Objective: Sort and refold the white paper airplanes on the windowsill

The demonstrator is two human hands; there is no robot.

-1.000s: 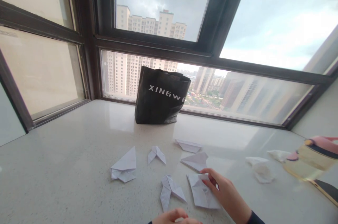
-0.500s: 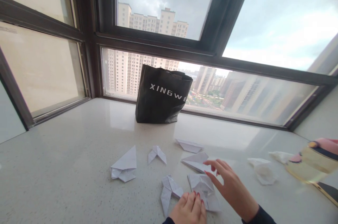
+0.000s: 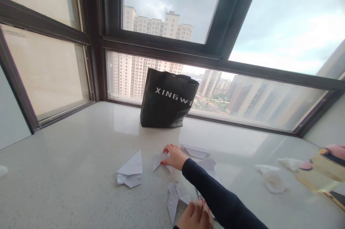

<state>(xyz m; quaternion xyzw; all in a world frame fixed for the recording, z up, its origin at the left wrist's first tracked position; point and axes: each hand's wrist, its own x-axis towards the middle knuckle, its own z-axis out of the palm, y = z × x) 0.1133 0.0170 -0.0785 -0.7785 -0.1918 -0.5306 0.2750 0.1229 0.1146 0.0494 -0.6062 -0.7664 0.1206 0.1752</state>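
Observation:
My right hand (image 3: 174, 156) reaches across to a small V-shaped folded paper (image 3: 156, 163), its thumb and fingertips curled around the top of the fold. At the bottom edge my left hand (image 3: 195, 216) rests with bent fingers on a folded paper piece, mostly hidden under the hand and the right sleeve. Just left of that hand lies another angled folded paper (image 3: 174, 198). A larger pointed folded paper (image 3: 132, 168) sits farther left. Beyond the right forearm are a boat-shaped folded paper (image 3: 196, 151) and a partly covered folded paper (image 3: 208, 166).
A black bag (image 3: 168, 103) with white lettering stands on the pale speckled countertop (image 3: 67, 171) against the window. To the right lie crumpled white tissues (image 3: 273, 180), a pink and yellow item (image 3: 320, 166) and the corner of a dark, gold-edged object (image 3: 336, 198).
My right hand has moved left from the papers on the right to the small V-shaped one. The left hand stays low on its folded paper. The view has shifted slightly.

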